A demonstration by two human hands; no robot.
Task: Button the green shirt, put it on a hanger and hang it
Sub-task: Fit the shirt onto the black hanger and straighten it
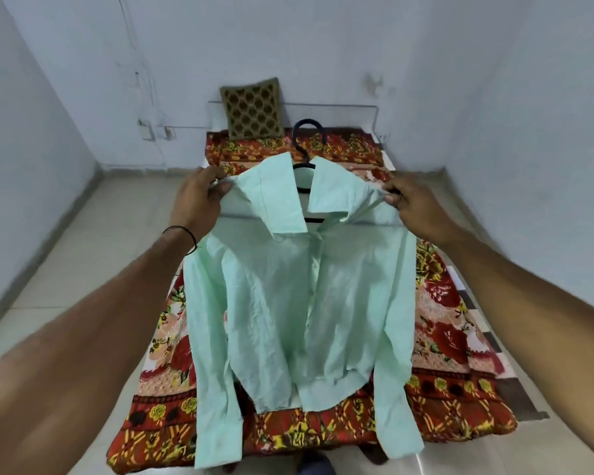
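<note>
Buttoned green shirt draped on black hanger.

Both arms stretch forward; the left hand and right hand each seemingly pinch a green shirt shoulder.

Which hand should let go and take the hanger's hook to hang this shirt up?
Probably the right hand, narrowly. It only pinches one shoulder of the green shirt, while the left hand wraps the other shoulder more fully and could carry it. The hanger hook sits roughly midway.
</note>
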